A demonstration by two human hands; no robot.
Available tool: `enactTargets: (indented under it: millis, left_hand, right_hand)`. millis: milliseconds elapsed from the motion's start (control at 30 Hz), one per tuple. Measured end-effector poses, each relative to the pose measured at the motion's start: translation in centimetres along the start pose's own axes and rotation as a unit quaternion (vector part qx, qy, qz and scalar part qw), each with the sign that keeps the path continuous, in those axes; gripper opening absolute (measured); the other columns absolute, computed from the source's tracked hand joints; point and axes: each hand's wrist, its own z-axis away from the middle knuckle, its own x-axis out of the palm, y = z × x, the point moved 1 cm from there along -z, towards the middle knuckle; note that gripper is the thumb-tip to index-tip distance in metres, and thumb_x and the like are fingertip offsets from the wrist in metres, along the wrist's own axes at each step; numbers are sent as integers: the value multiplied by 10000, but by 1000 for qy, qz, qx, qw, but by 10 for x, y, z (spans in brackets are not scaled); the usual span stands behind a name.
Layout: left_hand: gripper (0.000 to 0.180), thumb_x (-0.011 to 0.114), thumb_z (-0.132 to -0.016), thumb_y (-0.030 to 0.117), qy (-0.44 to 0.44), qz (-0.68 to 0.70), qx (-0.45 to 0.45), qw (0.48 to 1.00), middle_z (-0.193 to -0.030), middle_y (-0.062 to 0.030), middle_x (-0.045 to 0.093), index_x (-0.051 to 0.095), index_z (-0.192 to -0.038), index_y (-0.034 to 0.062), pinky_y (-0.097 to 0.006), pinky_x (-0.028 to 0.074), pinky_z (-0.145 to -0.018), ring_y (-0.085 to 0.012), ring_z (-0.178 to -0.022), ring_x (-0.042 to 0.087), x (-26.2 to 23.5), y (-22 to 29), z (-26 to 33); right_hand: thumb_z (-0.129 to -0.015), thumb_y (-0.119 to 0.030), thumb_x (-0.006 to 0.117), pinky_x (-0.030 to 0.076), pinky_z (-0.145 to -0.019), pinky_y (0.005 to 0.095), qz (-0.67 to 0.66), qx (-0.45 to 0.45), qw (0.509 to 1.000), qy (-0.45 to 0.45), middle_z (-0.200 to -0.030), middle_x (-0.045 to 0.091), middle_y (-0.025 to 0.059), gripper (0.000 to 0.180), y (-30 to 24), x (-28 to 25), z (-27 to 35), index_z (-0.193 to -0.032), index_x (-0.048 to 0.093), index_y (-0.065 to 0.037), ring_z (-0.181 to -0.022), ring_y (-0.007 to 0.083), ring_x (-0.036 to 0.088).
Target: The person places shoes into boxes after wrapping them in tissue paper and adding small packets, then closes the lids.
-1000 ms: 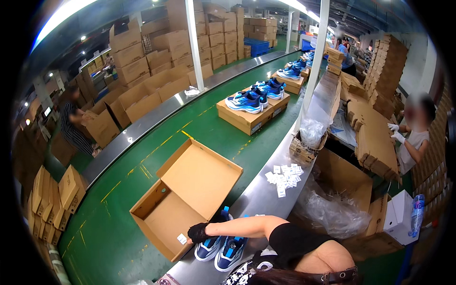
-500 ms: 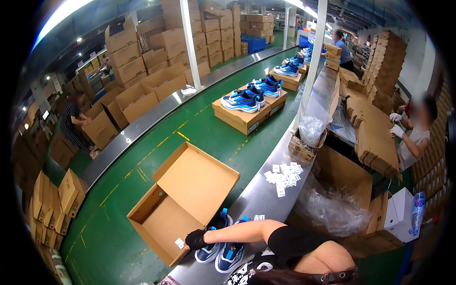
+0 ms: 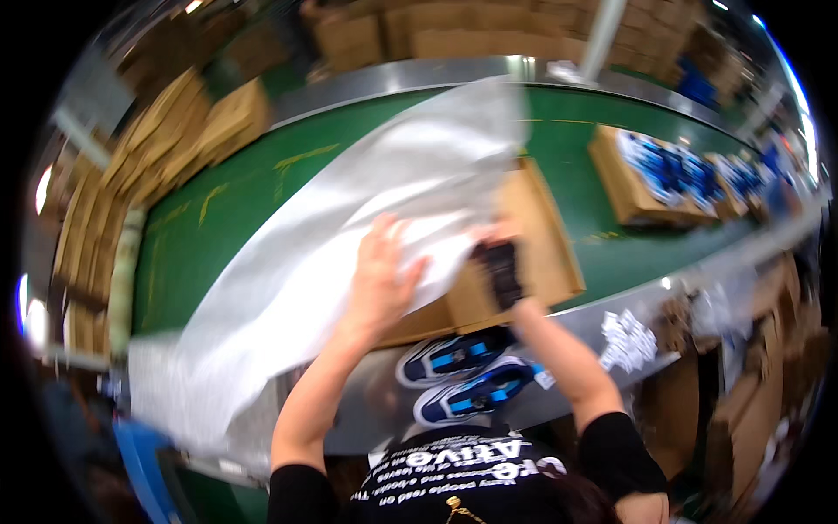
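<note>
Here my left hand (image 3: 381, 278) lies open on the plastic sheet (image 3: 349, 253); my right hand (image 3: 499, 253) grips it; I should spread it evenly over the open carton (image 3: 546, 253).

Take the open carton (image 3: 541, 253) on the conveyor belt (image 3: 262, 192) as your landmark. Your plastic sheet (image 3: 349, 244) lies over its left part and stretches away to its left, down across the belt. Your left hand (image 3: 381, 278) presses on the sheet at the carton's left edge; your right hand (image 3: 499, 262) is over the carton's middle. The pair of sneakers (image 3: 463, 377) sits on the metal ledge (image 3: 611, 306) just nearer you than the carton. A carton loaded with shoes (image 3: 650, 175) rides to its right.
</note>
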Motion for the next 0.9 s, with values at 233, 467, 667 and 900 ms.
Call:
enactTargets:
  millis: [233,467,667,900]
  left_hand:
    - [504,509,-785,454,-79,-250,-81,962,-1170,-186,439,524,-1086,49,-487,290,-901,-364,-1123,367,12,-79,75]
    - [856,497,-715,643,127,-55,-514,847,-1179,-251,413,393,-1174,-72,-389,371,-872,-314,-1050,457,-10,-213,105]
    - [883,521,-744,586,149,407,-430,792,-1179,-173,449,239,-1301,-39,-298,420,-776,-194,-1015,480,-19,-152,43]
    - [1073,676,-609,548,105,123,-294,942,-1334,-275,137,141,-1300,-77,-423,249,-976,-355,-1229,235,34,-83,-55]
  right_hand:
    - [-762,-102,615,312,-365,223,-40,46,952,299,-608,494,25,403,45,-169,-46,-1091,394,-29,-429,92,426]
    - [-792,-176,590,445,-705,292,373,-38,906,197,-966,580,136,472,127,-289,-36,-1181,413,22,-828,210,565]
    - [-785,-144,565,408,-813,355,524,-37,842,124,-1066,543,185,353,75,-279,-14,-1103,494,-8,-983,328,513]
    - [-724,8,567,431,-521,374,563,-265,783,10,-756,489,170,196,23,-236,51,-914,530,-22,-638,354,511]
